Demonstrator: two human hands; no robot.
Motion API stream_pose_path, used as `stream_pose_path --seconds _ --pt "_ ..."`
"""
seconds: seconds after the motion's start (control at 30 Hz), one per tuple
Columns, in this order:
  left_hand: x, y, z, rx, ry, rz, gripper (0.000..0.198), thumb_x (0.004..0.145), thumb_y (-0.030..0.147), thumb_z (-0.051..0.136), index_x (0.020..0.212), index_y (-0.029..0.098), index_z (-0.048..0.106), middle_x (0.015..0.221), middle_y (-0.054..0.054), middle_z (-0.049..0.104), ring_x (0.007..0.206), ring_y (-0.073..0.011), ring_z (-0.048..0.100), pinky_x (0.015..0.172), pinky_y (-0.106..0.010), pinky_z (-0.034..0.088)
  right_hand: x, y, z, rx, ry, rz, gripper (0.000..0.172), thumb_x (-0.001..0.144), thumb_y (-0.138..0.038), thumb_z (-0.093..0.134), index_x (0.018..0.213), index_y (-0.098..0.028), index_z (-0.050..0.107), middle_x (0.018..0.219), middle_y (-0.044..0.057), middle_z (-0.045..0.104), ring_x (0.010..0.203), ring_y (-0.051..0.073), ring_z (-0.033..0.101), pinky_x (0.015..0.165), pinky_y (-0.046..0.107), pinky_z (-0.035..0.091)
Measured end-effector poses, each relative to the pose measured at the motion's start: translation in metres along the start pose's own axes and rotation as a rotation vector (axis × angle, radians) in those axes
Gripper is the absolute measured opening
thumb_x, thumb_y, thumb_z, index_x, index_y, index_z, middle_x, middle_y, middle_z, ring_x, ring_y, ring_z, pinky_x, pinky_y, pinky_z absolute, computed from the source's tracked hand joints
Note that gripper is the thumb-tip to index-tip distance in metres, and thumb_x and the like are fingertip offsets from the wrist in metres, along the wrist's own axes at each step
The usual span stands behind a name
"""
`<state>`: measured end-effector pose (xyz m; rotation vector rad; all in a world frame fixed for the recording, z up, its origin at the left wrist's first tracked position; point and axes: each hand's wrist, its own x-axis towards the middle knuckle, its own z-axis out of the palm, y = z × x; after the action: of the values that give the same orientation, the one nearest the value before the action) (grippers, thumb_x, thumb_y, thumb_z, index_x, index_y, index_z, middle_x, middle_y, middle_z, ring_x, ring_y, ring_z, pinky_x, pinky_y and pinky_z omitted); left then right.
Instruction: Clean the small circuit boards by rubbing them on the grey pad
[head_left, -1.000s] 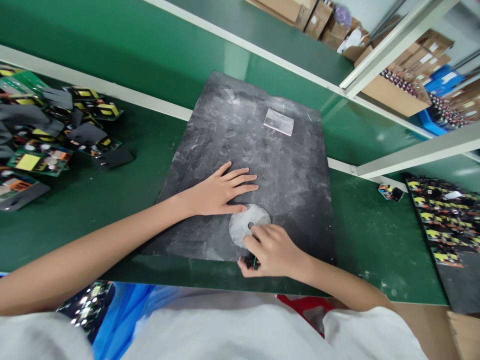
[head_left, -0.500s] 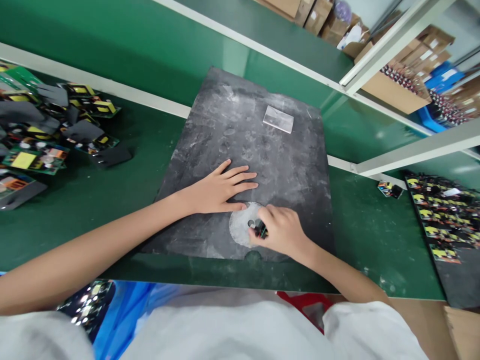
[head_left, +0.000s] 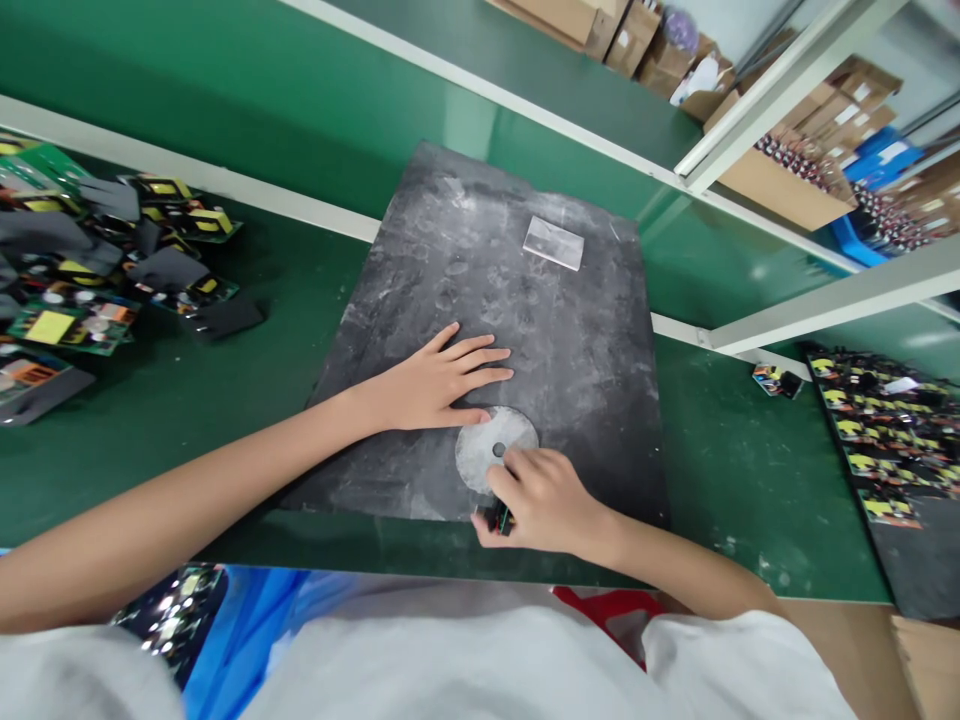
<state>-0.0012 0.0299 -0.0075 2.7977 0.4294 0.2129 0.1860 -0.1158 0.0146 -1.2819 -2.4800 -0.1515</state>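
Left hand [head_left: 439, 385] flat, fingers spread, palm pressed on dark scuffed mat [head_left: 570, 330], thumb tip touching grey disc [head_left: 487, 450]. Disc round, thin, dusty, small centre hole, lying on mat near front edge. Right hand [head_left: 544, 500] curled, pinching small black part [head_left: 499, 518] at disc's near rim. Mat rectangular, chalky smears, on green tabletop [head_left: 735, 480]. Clear rectangular plate [head_left: 555, 243] on mat's far side. Circuit boards [head_left: 90, 260] heaped far left.

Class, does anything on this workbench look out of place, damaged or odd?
The dark mat is scuffed and smeared whitish all over. One small circuit board lies alone on the green bench, apart from the boards laid out at right.
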Motion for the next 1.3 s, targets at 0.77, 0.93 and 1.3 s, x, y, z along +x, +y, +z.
stream_pose_path --seconds 0.77,0.93,1.3 --pt "0.000 0.000 0.000 -0.005 0.001 -0.003 0.059 0.097 0.057 0.039 0.147 0.027 0.037 0.156 -0.004 0.031 0.147 -0.0274 0.019 0.118 -0.051 -0.004 0.001 0.007 0.000 -0.043 -0.035 0.100 0.022 0.079 -0.041 0.049 0.073 -0.019 0.051 0.058 -0.003 0.050 0.048 0.011 0.045 0.050 0.024 0.024" --pt "0.000 0.000 0.000 -0.005 -0.007 -0.002 0.059 0.096 0.057 0.039 0.147 0.026 0.037 0.156 -0.004 0.031 0.147 -0.0272 0.018 0.118 -0.050 -0.005 0.004 0.013 0.001 -0.068 -0.032 0.185 0.021 0.080 -0.039 0.049 0.073 -0.019 0.050 0.060 -0.002 0.051 0.049 0.011 0.046 0.050 0.025 0.026" --pt "-0.011 0.019 -0.001 0.088 -0.007 -0.038 0.057 0.092 0.056 0.047 0.140 0.024 0.046 0.152 -0.002 0.038 0.145 -0.0218 0.025 0.119 -0.048 -0.007 -0.017 0.015 0.009 0.009 0.036 0.082 0.025 0.089 -0.040 0.049 0.074 -0.020 0.050 0.053 -0.004 0.046 0.040 0.010 0.050 0.040 0.022 0.033"
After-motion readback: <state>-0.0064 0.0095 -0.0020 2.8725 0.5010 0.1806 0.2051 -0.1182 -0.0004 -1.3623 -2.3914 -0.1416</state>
